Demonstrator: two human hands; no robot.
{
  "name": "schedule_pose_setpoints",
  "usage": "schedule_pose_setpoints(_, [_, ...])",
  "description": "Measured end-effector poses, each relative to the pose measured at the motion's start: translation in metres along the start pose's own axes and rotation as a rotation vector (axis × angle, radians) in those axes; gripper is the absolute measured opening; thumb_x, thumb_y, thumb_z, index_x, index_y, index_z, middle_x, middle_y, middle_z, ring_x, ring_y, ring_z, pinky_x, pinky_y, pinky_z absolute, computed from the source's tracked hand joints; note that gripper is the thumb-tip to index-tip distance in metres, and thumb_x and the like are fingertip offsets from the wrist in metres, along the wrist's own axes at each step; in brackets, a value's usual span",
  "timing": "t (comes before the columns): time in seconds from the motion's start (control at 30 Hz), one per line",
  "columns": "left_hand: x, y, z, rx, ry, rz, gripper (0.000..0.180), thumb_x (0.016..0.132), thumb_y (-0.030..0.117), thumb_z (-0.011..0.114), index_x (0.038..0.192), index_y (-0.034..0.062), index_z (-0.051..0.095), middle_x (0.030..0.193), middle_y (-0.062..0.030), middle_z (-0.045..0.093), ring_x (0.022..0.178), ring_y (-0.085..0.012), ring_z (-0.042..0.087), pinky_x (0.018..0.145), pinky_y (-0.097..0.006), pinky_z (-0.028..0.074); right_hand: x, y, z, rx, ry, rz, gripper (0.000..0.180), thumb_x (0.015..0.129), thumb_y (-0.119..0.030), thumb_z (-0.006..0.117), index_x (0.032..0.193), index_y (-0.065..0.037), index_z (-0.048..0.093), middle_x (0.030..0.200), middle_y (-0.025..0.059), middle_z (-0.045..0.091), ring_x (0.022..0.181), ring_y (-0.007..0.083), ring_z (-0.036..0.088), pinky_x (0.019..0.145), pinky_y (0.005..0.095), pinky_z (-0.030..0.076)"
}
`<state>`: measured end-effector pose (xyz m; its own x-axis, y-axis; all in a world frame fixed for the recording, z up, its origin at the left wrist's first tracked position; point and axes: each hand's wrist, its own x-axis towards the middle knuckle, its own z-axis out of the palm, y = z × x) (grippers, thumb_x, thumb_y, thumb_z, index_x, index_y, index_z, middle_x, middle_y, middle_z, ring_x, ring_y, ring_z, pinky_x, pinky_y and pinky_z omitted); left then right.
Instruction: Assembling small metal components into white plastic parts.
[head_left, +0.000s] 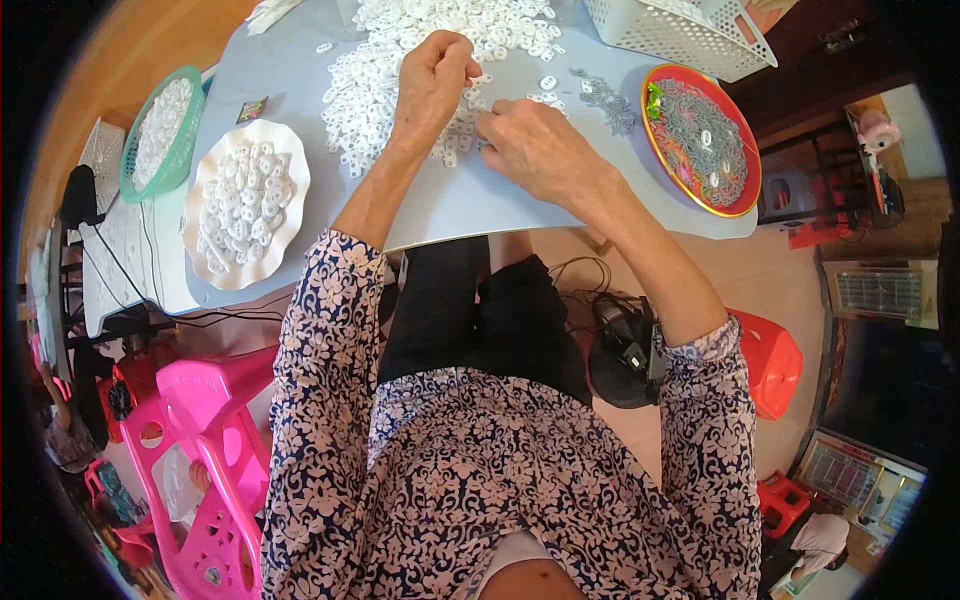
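Note:
A large heap of small white oval plastic pieces (365,95) spreads over the grey-blue table (415,215). My left hand (435,85) is closed in a loose fist over the heap, its fingertips turned away from view. Just to its right, my right hand (540,145) is curled, thumb and fingers pinched near the heap's edge. Whatever either hand holds is too small or hidden to make out. Beyond my right hand lie a few loose white pieces and a small cluster of grey links (605,100).
A red round tray (750,185) of grey links stands at the right. At the left are a white scalloped dish (297,200) and a green basket (130,165), both with white pieces. A white perforated basket (690,45) sits far right. A pink plastic chair (215,400) is lower left.

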<state>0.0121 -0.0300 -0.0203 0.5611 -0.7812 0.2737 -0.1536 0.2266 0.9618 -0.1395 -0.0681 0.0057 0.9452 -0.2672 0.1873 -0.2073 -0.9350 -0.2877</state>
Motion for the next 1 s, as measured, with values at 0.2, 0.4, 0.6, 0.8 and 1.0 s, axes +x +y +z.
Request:
schedule_pose_setpoints(0.2, [0.001,0.001,0.002,0.027,-0.055,0.046,0.019,0.086,0.017,0.051,0.084,0.0001,0.060,0.068,-0.0042,0.060,0.063,-0.0092,0.052,0.059,-0.024,0.043,0.007,0.021,0.005,-0.012,0.158,-0.068,0.014,0.076,-0.011,0.058,0.072,0.003,0.059,0.062,0.0177,0.058,0.058,0.0310,0.060,0.058,0.0391,0.049])
schedule_pose_setpoints(0.4, [-0.002,0.006,0.006,0.093,-0.191,0.063,0.023,0.091,0.020,0.046,0.085,0.0014,0.058,0.070,-0.0029,0.056,0.065,-0.0100,0.052,0.060,-0.023,0.044,0.009,0.037,-0.006,0.793,0.399,0.435,0.017,0.078,-0.015,0.057,0.069,-0.002,0.065,0.056,0.0008,0.059,0.051,0.0066,0.054,0.048,0.0235,0.043])
schedule_pose_setpoints(0.6, [-0.001,0.004,0.011,0.029,-0.287,0.018,0.024,0.092,0.020,0.048,0.087,-0.0006,0.058,0.073,-0.0034,0.059,0.065,-0.0108,0.053,0.059,-0.025,0.045,0.021,0.042,-0.007,1.193,0.380,0.519,0.019,0.088,-0.012,0.057,0.074,0.000,0.061,0.063,0.0034,0.057,0.049,0.0099,0.050,0.045,0.0226,0.042])
schedule_pose_setpoints(0.8, [0.005,-0.005,0.014,-0.011,-0.230,-0.016,0.020,0.088,0.016,0.049,0.080,0.0003,0.059,0.068,-0.0036,0.058,0.062,-0.0104,0.054,0.056,-0.024,0.044,0.021,0.032,-0.005,1.140,0.461,0.549,0.020,0.089,-0.012,0.054,0.074,-0.001,0.059,0.060,0.0027,0.054,0.047,0.0093,0.047,0.043,0.0215,0.038])
schedule_pose_setpoints(1.0, [0.003,-0.006,0.011,-0.090,-0.094,0.015,0.019,0.084,0.015,0.049,0.078,0.0006,0.059,0.065,-0.0051,0.059,0.058,-0.0114,0.053,0.054,-0.025,0.044,-0.023,-0.023,-0.010,0.826,0.426,0.349,0.017,0.082,-0.013,0.056,0.069,-0.002,0.058,0.056,-0.0013,0.052,0.052,0.0047,0.048,0.047,0.0200,0.038])
